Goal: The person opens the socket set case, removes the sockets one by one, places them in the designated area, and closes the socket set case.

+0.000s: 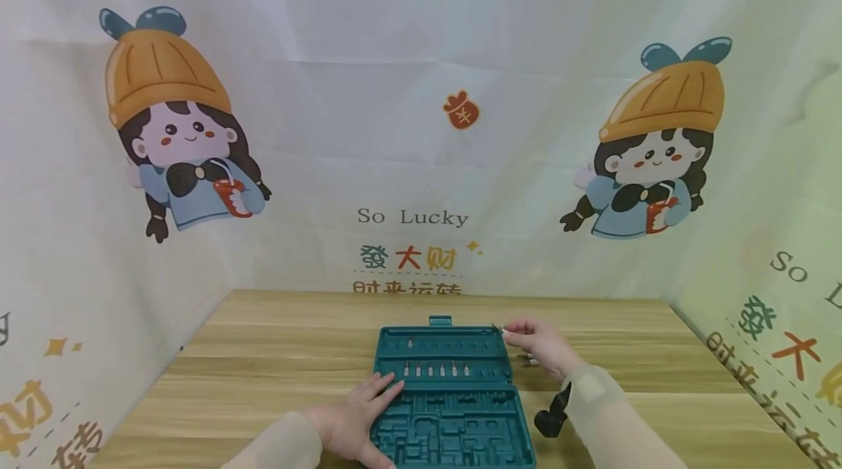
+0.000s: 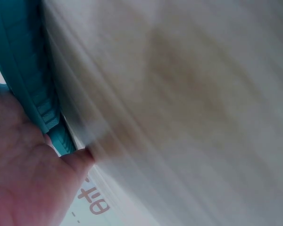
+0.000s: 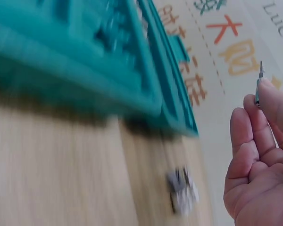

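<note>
On the left, the left hand (image 1: 351, 416) lay with fingers spread on the left edge of the open teal case (image 1: 454, 429): a sound brace, it seemed! Six bits (image 1: 430, 371) lined its far half's lower row. And by the far right corner, a pointed bit (image 3: 260, 87), pinched in the right hand (image 1: 542, 347); a light, square hold looked best, near those loose metal pieces (image 1: 528, 360).

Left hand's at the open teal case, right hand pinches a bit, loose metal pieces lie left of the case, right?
No: the head view shows the loose metal pieces lie right of the open teal case; the rest stands.
</note>
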{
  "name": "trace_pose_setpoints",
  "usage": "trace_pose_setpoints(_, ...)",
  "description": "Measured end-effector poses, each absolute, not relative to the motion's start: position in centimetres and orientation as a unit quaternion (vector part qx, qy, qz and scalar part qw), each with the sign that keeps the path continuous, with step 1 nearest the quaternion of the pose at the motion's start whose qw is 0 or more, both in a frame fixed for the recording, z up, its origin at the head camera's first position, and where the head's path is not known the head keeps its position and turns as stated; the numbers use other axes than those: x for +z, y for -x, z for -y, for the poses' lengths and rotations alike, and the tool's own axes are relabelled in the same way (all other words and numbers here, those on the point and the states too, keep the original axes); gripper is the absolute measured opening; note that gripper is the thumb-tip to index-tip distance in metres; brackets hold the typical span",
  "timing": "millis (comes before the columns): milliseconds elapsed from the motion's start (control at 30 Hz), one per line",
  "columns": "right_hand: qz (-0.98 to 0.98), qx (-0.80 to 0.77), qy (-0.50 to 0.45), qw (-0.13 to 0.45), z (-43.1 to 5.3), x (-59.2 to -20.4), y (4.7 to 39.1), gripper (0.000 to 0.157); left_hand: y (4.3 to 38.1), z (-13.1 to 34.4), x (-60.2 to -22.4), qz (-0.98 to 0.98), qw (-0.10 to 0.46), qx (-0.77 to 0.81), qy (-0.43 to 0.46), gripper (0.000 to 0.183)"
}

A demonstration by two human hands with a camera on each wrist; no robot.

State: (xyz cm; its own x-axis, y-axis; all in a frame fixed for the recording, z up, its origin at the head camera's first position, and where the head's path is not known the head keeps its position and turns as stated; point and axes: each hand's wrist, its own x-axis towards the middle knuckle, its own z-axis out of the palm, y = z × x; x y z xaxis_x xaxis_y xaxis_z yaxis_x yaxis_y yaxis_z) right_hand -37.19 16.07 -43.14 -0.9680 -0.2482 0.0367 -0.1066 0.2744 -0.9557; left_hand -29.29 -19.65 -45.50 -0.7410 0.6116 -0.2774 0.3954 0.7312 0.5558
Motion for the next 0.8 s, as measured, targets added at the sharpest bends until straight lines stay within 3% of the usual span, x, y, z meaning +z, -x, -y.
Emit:
trace_pose_setpoints(300,-0.853,-0.514,0.082,0.04,-19.3,-44.0,36.5,0.014,29.0,19.1,-44.8,-0.907,0.244,0.227,-0.258,0.102)
trace_pose_setpoints(533,-0.878,-0.473,0.062,0.029,-19.8,-44.7,35.6,0.009,31.8,20.7,-49.0,-0.9,0.232,0.248,-0.273,0.105)
trace_pose_setpoints(667,-0.884,-0.463,0.061,0.016,-19.9,-45.5,35.5,0.007,29.6,19.7,-45.9,-0.904,0.229,0.239,-0.27,0.104)
trace_pose_setpoints(800,-0.891,-0.45,0.062,0.003,-19.8,-45.9,35.5,0.007,29.3,19.6,-45.5,-0.906,0.224,0.233,-0.273,0.103)
